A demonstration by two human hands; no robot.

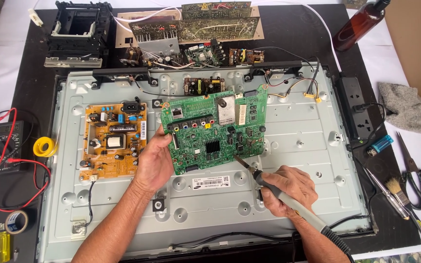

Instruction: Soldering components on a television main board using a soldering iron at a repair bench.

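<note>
We are holding the green circuit board (214,130) tilted up over the grey metal back panel (293,146) on the table, our left hand (155,163) pinching its lower left edge, thumb on the face. It is probably light, stiff and thin, with fragile parts, so the bare edges seem the safest hold. Our right hand (288,190) is wrapping closed around the grey handle of the soldering iron (269,187), its tip touching the board's lower edge. The orange-brown board (114,140) is lying flat just left.
</note>
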